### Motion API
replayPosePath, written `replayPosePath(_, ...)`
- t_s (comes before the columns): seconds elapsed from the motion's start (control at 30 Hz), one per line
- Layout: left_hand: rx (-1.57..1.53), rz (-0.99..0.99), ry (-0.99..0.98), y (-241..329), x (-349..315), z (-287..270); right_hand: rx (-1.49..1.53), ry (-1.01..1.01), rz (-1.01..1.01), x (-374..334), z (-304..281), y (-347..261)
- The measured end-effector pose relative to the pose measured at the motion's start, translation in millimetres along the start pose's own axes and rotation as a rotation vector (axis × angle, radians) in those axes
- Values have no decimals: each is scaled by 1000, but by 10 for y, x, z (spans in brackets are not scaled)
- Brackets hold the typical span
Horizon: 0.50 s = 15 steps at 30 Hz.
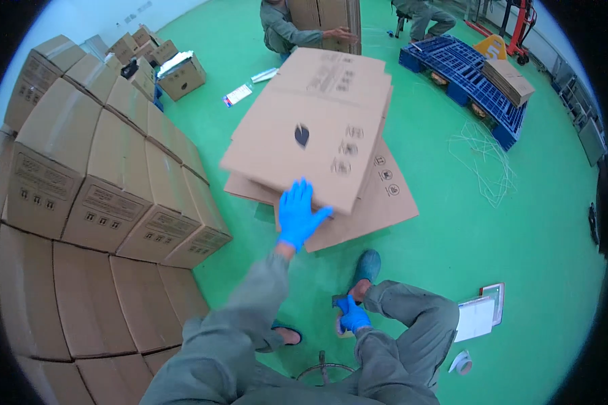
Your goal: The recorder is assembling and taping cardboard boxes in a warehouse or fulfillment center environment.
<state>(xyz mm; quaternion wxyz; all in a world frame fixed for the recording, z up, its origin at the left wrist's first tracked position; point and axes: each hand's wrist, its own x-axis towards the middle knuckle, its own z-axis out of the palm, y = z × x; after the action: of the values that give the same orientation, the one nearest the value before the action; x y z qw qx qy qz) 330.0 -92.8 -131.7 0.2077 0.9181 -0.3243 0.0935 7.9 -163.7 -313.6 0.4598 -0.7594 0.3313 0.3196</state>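
My left hand point(299, 214), in a blue glove, lies with fingers spread on the near edge of a flattened cardboard box point(270, 145). This box is on top of a stack of folded cartons, with a dark leaf-shaped mark in its middle. Another flat carton point(393, 196) juts out at an angle beneath it. Down by my right knee, my gloved right hand point(355, 317) is closed round a tape dispenser point(340, 325), which shows a tan tape roll and a dark head. The hand partly hides the dispenser.
Large cardboard boxes point(108, 182) are stacked along the left. Beyond the cartons a crouching person point(280, 28) handles upright cardboard. Blue pallets point(452, 67) stand at far right, with loose straps point(483, 162) nearby. Papers point(475, 318) and a white roll point(463, 364) lie at near right.
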Motion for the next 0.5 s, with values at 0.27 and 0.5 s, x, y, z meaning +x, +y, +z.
replayPosePath(0.27, -1881, -792, 217, -530, -1325, -62, 709, 512, -325, -72, -268, 101)
replayPosePath(0.5, -1783, -631, 578, 2, -1556, -1858, 765, 541, -1017, -358, -777, -367)
